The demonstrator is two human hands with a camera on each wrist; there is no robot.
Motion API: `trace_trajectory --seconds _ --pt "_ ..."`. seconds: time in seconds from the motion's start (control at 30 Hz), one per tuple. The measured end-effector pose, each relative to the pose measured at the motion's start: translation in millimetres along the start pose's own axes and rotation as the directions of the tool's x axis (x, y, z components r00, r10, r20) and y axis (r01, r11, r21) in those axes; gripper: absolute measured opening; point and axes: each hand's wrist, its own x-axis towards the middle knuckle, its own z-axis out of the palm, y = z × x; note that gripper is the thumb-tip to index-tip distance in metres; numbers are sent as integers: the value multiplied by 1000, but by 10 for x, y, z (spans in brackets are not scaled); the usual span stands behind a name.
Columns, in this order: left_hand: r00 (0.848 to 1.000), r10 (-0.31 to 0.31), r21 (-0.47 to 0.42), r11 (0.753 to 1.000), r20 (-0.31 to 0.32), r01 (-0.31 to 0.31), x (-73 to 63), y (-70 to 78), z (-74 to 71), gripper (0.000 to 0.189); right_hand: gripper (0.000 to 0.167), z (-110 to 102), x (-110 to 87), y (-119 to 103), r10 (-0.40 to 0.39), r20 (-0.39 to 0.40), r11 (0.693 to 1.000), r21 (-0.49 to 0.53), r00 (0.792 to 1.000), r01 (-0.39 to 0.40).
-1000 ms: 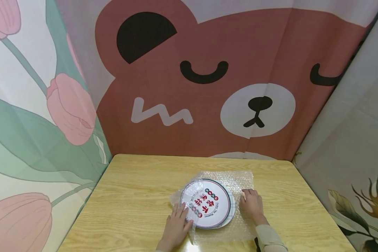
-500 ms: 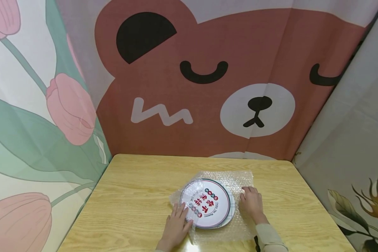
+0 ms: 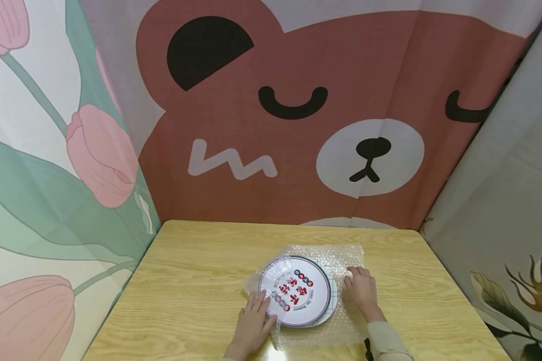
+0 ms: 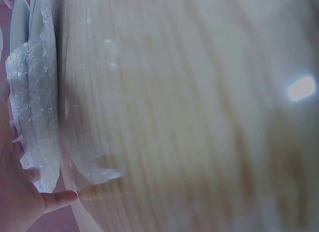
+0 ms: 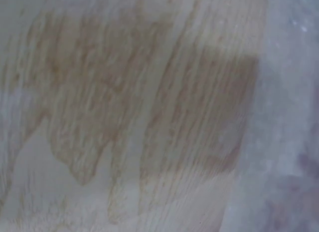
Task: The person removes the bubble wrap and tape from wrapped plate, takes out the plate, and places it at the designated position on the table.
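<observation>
A round white plate [image 3: 303, 293] with red characters and a dark rim lies on a second plate with a grid pattern [image 3: 333, 296], which shows at the right. Under them is a sheet of bubble wrap [image 3: 343, 255]; a flap of it covers the top plate's left part. My left hand [image 3: 252, 321] rests on the wrapped left edge, fingers stretched out. In the left wrist view, that hand [image 4: 17, 187] is beside the stacked, wrapped plates. My right hand [image 3: 362, 291] rests on the wrap right of the plates, fingers slightly bent. Its fingertips are small and partly hidden.
The wood-grain table [image 3: 185, 281] extends around the wrap on all sides. Behind it hangs a curtain with a bear [image 3: 235, 125], and tulip-patterned cloth [image 3: 101, 155] is at the left. In the right wrist view, bubble wrap [image 5: 289, 107] runs along the right side.
</observation>
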Motion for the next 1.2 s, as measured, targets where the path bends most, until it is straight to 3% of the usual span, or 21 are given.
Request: trace_trajectory --seconds 0.13,0.3,0.4,0.73,0.93,1.2 --pt "1000 -2 -9 1000 0 2 -3 3 -8 52 22 -11 7 -14 0 -4 1000 28 1000 0" --pt "1000 -4 -10 1000 4 4 -1 4 -13 53 18 -10 23 -26 -66 -31 997 29 997 67" --pt "1000 -6 -6 1000 9 6 0 1 -13 53 14 -24 44 -42 -90 -4 995 36 996 90" --pt "1000 -9 -17 1000 13 10 -1 -6 -5 54 10 -102 100 -176 -12 185 992 123 983 -11" --pt "1000 -11 -15 1000 13 11 3 -14 10 53 12 -125 113 -247 17 238 990 132 971 -49" --pt "1000 -2 -9 1000 2 2 0 -21 13 53 9 -127 108 -298 -4 243 994 107 970 -22"
